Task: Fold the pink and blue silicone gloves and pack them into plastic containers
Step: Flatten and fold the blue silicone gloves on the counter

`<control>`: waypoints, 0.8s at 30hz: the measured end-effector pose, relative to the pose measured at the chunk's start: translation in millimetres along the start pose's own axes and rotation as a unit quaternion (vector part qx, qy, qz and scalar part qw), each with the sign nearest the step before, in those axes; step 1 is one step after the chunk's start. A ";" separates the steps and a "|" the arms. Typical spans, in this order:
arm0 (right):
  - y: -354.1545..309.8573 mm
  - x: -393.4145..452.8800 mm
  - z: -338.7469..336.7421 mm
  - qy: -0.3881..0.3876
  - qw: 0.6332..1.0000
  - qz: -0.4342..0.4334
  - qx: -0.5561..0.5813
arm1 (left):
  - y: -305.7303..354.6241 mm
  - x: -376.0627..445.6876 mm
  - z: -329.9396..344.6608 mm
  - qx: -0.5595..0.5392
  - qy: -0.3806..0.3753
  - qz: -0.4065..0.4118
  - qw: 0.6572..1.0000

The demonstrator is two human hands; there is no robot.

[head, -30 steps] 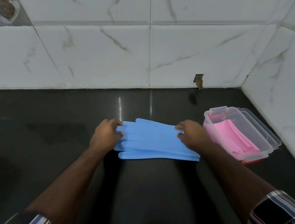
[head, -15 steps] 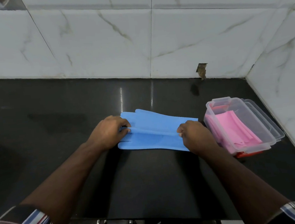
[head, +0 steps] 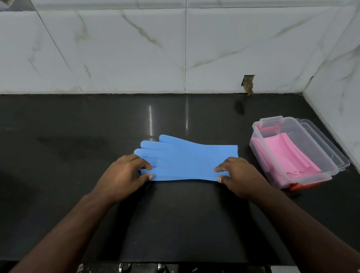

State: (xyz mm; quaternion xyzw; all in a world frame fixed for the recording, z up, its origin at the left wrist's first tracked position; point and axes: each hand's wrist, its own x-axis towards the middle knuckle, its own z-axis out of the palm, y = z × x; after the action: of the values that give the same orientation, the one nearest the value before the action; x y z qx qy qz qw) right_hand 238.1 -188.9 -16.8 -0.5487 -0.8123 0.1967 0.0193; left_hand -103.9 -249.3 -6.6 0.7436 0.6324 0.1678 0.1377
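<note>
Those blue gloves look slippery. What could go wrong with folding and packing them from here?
The blue gloves are pinned flat only at their ends by the left hand and right hand; letting go may let the silicone spring open. The clear container already holds pink gloves, so adding the blue ones there could crowd it.

Both arms stretched forward, left hand point(head: 121, 178) and right hand point(head: 239, 174) palm down, fingers curled, well apart.
</note>
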 end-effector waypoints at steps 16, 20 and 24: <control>-7.2 3.0 -8.8 0.110 0.993 -0.031 0.002 | 10.0 0.1 3.3 0.005 0.006 0.039 0.999; 5.2 1.5 1.5 0.030 0.996 0.030 0.083 | 1.6 -5.0 12.7 -0.081 0.061 -0.060 0.993; 14.9 20.5 -2.0 0.143 0.977 0.098 0.125 | -11.8 10.0 16.7 -0.138 0.138 -0.208 0.958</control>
State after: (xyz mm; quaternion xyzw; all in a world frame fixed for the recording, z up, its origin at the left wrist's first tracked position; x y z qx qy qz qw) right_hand 243.7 -165.0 -23.7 -0.6413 -0.7124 0.2174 0.1843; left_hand -105.9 -237.4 -25.8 0.5386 0.7567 0.3226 0.1823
